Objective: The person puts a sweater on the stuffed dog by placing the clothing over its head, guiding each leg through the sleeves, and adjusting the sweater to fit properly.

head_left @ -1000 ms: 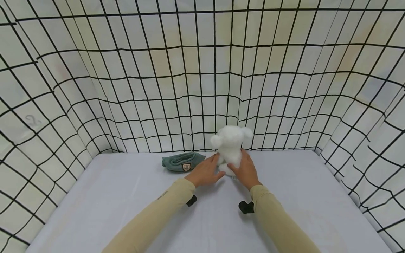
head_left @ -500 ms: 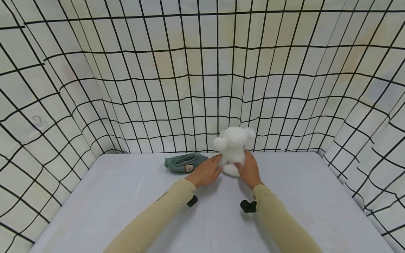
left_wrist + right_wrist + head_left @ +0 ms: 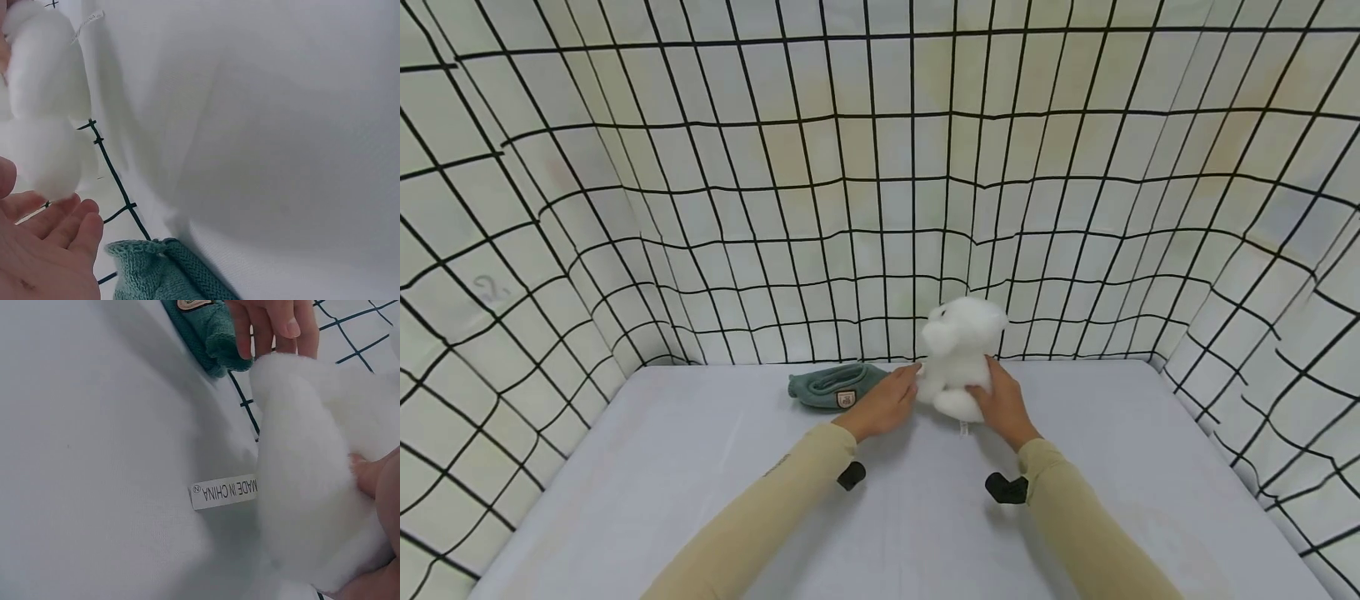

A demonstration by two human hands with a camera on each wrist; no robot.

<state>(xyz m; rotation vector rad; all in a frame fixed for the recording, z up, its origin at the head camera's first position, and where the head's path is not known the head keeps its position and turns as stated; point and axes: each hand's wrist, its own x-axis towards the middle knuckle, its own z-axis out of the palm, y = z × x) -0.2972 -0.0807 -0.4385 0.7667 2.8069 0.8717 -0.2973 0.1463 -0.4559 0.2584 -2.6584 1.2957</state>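
Note:
A white plush toy [image 3: 962, 354] sits upright at the back of the white table, its head turned to the left. My right hand [image 3: 1006, 407] grips its right side, the thumb pressing into the fur in the right wrist view. A tag printed "MADE IN CHINA" [image 3: 224, 492] sticks out from its underside. My left hand [image 3: 883, 404] is at the toy's left side with fingers extended, fingertips right at a fluffy limb [image 3: 47, 156]. Just left of that hand lies a folded teal knitted piece [image 3: 820, 387] with a small label patch [image 3: 846, 399].
White walls with black netting [image 3: 912, 208] enclose the table [image 3: 700, 467] at the back and both sides. The table's back edge runs close behind the toy. Black wrist camera mounts [image 3: 1006, 488] hang under both sleeves.
The plush toy has turned so that its head faces left, and it has shifted slightly right with my right hand. My left hand's fingers have drawn back towards its side. The knitted piece stays put.

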